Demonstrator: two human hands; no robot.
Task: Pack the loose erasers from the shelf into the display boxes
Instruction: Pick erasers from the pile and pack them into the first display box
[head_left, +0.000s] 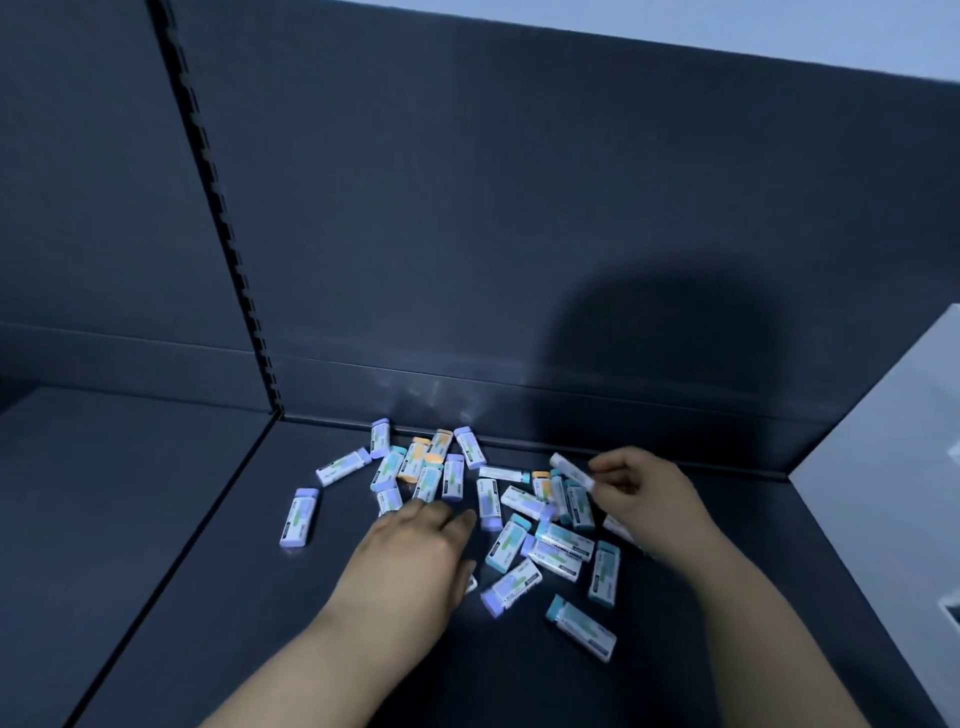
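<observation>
Erasers lie loose in a heap on the dark shelf, bunched toward its twelve o'clock edge below the back wall. One stray eraser sits at nine o'clock of the heap and an outlying eraser at five o'clock.

The right hand, at three o'clock of the heap, has its grip clamped on a single eraser, pinched by one end between thumb and fingertips. The left hand reaches in from six o'clock, grip apart, fingers stretched flat toward the middle and holding nothing.

No display box is plainly in view. A pale panel stands at the shelf's three o'clock edge, and I cannot tell whether it belongs to one.

The step would likely go best by raking the strays inward with the flat left hand. The erasers could then be stacked lengthwise, labels one way, so they drop into a box squarely.
</observation>
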